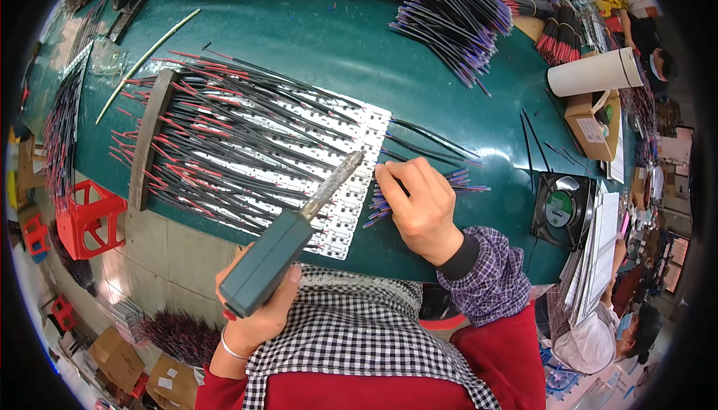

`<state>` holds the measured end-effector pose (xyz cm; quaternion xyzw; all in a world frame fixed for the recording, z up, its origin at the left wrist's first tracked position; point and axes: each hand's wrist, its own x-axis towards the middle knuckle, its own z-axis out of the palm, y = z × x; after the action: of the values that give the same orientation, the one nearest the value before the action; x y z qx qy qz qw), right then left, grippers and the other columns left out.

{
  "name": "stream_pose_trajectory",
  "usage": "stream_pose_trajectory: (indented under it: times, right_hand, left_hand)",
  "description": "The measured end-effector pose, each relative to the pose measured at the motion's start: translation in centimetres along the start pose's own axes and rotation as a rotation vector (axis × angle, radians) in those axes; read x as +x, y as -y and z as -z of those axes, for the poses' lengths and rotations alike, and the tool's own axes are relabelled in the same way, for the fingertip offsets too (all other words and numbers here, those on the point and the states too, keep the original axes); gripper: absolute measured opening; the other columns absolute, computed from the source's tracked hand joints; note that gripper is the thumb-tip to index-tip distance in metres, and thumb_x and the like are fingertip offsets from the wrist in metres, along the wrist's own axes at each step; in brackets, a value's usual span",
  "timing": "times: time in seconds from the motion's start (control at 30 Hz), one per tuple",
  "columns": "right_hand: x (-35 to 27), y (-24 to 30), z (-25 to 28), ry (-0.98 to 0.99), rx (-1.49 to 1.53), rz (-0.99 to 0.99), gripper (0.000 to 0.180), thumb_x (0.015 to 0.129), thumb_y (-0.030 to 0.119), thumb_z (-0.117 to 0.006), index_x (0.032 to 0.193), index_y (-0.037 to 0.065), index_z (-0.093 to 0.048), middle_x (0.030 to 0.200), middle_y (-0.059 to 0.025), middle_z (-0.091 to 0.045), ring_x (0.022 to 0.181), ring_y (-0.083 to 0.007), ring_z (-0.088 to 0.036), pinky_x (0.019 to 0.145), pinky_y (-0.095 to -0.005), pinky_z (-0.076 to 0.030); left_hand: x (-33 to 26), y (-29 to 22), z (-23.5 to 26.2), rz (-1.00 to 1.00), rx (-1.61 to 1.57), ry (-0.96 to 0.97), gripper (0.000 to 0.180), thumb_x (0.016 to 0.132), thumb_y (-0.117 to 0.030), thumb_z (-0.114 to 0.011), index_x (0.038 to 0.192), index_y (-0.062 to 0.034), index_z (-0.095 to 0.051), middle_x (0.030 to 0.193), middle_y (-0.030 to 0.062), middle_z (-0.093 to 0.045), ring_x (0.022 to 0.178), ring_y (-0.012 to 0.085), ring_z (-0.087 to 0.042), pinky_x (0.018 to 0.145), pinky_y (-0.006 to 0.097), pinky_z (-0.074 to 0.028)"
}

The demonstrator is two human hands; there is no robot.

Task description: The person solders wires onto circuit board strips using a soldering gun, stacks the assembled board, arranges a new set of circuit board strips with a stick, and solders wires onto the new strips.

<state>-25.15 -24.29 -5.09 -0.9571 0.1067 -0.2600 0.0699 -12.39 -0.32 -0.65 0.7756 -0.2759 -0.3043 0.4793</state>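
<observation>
Glossy green tabletop (299,17) bears a white rectangular circuit panel (346,219) beneath red-tipped black wires (247,139). From afar, my left hand (271,314) grips a dark-green, box-handled soldering iron (268,262) slanting across it; whether my right hand (425,207) pinches anything, I can't tell. I'd keep the iron steady, clear of skin.

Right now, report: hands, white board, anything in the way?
Left hand gripping soldering iron, tip over white board. Right hand curled at board's right edge. Black wires overlying board, dark bar across them at left.
</observation>
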Motion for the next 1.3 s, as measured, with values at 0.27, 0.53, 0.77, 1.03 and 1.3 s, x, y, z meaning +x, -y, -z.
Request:
stream_pose_trajectory:
  times: [0.27,0.53,0.77,1.03,1.3]
  right_hand:
    - [-0.1,0.6,1.6,-0.098,0.125,0.004,0.037,0.072,0.003,-0.065,0.108,-0.003,-0.07,0.092,-0.0066,-0.061,0.081,-0.0202,-0.061,0.062,-0.0325,-0.046]
    - [-1.2,1.0,0.9,0.101,0.041,-0.064,0.053,0.075,0.002,-0.063,0.126,-0.009,-0.061,0.097,-0.0114,-0.056,0.083,-0.0241,-0.056,0.07,-0.0335,-0.046]
    - [-1.2,1.0,0.8,0.025,0.065,-0.028,0.037,0.073,0.007,-0.065,0.108,-0.003,-0.069,0.097,-0.0085,-0.065,0.084,-0.0213,-0.062,0.065,-0.0327,-0.047]
    - [-1.0,1.0,0.8,0.021,0.036,-0.016,0.031,0.072,0.009,-0.066,0.101,-0.001,-0.07,0.096,-0.0084,-0.066,0.083,-0.0203,-0.063,0.064,-0.0316,-0.047]
    - [-0.9,1.0,0.9,0.019,0.035,-0.007,0.028,0.073,0.007,-0.068,0.1,-0.002,-0.07,0.094,-0.0083,-0.066,0.082,-0.02,-0.063,0.062,-0.0311,-0.047]
  left_hand:
    - [0.0,0.1,0.0,-0.092,-0.003,-0.06,0.018,0.081,-0.004,-0.078,0.097,0.0023,-0.073,0.083,0.0121,-0.072,0.065,0.0196,-0.067,0.059,0.029,-0.051]
    - [0.0,0.7,-0.3,-0.099,-0.024,-0.082,0.015,0.08,-0.003,-0.077,0.094,0.0017,-0.074,0.077,0.0093,-0.071,0.059,0.0189,-0.066,0.06,0.03,-0.053]
    - [0.3,0.0,0.0,-0.091,-0.007,-0.018,0.016,0.078,0.0,-0.075,0.094,0.0038,-0.072,0.084,0.0128,-0.071,0.065,0.0207,-0.067,0.061,0.03,-0.052]
    - [0.5,-0.3,0.1,-0.031,0.024,0.094,0.019,0.079,0.002,-0.074,0.096,0.0049,-0.07,0.093,0.0142,-0.07,0.074,0.0215,-0.068,0.066,0.03,-0.053]
    - [0.4,-0.1,0.0,-0.071,0.097,0.12,0.017,0.078,0.003,-0.075,0.094,0.0049,-0.069,0.09,0.0138,-0.07,0.073,0.0208,-0.068,0.066,0.03,-0.053]
